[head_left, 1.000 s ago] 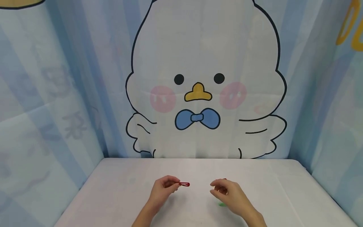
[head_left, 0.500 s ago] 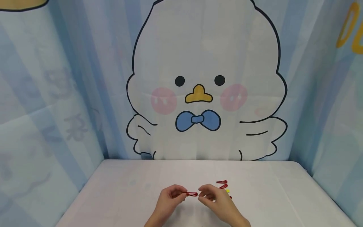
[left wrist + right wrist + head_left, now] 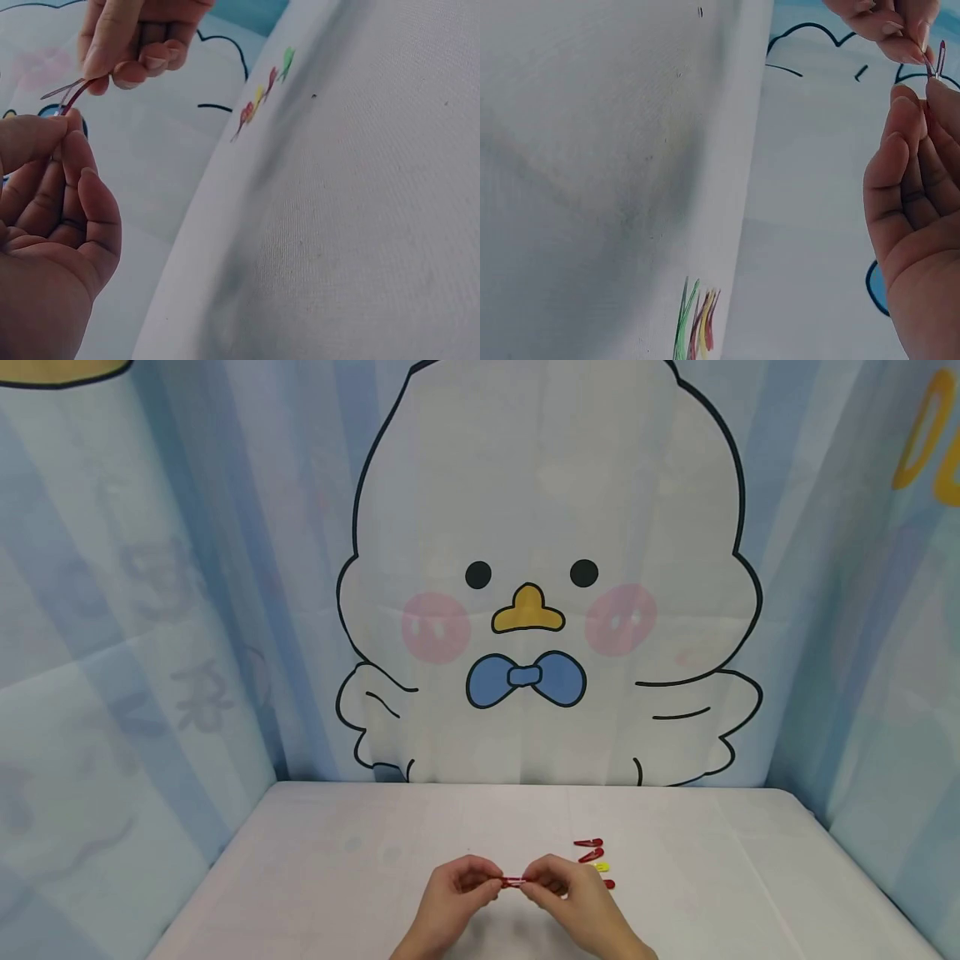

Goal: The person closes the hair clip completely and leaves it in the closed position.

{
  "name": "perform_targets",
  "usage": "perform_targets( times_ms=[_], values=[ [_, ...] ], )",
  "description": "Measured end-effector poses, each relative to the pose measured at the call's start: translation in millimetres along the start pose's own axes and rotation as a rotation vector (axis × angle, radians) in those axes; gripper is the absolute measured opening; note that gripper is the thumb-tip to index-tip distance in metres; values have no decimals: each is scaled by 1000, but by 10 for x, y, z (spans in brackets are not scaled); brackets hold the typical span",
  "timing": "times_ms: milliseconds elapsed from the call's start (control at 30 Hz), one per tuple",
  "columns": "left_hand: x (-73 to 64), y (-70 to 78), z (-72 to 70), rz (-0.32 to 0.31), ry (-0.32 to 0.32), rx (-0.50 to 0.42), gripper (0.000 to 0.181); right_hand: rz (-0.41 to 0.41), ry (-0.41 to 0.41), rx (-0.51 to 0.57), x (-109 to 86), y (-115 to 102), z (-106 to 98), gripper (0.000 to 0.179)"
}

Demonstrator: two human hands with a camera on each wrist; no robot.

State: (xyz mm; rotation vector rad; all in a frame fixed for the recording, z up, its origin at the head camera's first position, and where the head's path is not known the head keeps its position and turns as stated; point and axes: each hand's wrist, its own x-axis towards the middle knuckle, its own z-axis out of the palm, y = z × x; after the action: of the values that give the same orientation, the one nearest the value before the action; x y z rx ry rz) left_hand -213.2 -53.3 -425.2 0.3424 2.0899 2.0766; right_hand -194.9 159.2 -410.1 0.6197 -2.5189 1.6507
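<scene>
A red snap hair clip (image 3: 512,882) is held in the air between both hands, above the table. My left hand (image 3: 455,897) pinches one end of it with thumb and fingers; my right hand (image 3: 573,897) pinches the other end. In the left wrist view the hair clip (image 3: 73,97) has its two parts spread apart, and the right wrist view also shows the clip (image 3: 941,58) splayed. Fingertips cover both of its ends.
On the white table (image 3: 337,893), just right of the hands, lie red hair clips (image 3: 591,855) and a yellow one (image 3: 602,867). A green clip (image 3: 286,63) shows in the wrist views. Behind the table hangs a curtain (image 3: 525,735) with a cartoon bird.
Both hands have come together, lower in the head view. The right hand, earlier apart from the red hair clip, now pinches its free end. Clips on the table have come into sight.
</scene>
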Motion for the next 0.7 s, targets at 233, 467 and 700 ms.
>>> perform_targets(
  times_ms=[233,467,700],
  values=[
    [-23,13,-9,-4,-32,-13,19,-63,50,30,-27,-11,33,10],
    [6,17,14,3,-30,-31,17,-177,132,9,-15,-20,45,10],
    [-22,33,31,31,-26,-81,26,-182,156,28,-27,-3,53,10]
  ],
)
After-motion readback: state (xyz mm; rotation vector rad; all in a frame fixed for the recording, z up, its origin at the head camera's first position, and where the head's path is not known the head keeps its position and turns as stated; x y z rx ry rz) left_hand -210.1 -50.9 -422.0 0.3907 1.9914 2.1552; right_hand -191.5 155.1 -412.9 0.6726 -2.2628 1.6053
